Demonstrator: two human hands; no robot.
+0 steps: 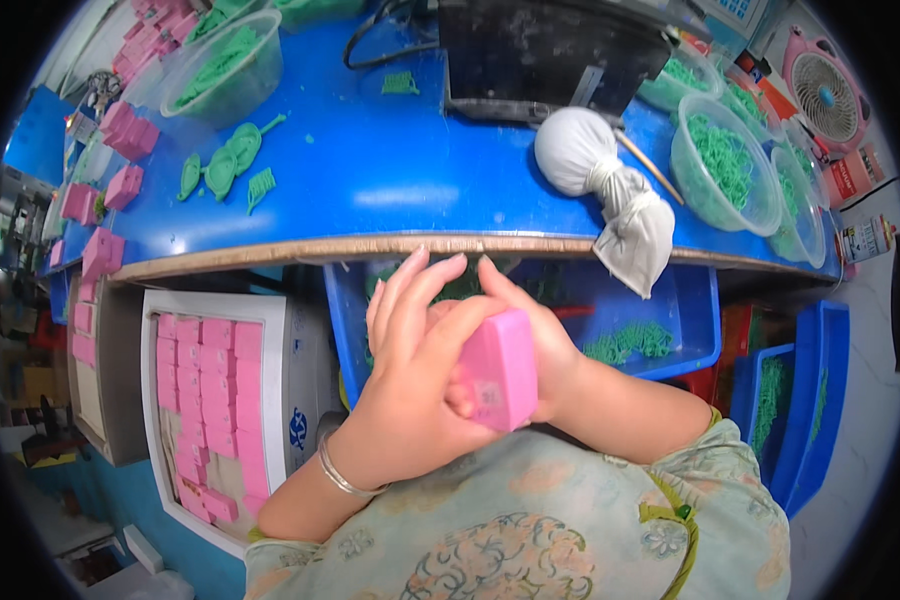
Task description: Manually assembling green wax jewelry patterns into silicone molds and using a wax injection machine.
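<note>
Over the front edge of the table, both my hands are pressed around a pink rubber mold block [511, 368]. My left hand [400, 365] wraps the block's left side, its fingers pointing up and overlapping the other hand. On the block's far right side rests my right hand [548, 345], its palm against it and part of its fingers hidden. The block stands tilted, with small dark marks on its lower face. Below the hands, an open blue bin [692, 325] holds green wax pieces [625, 343].
A tied white cloth pouch [575, 150] and a wooden stick [652, 170] lie at the table's edge. Behind stands a black machine [550, 60]. Clear bowls [685, 175] hold green wax pieces. At left, a white box [155, 400] contains pink blocks; several more sit on the table.
</note>
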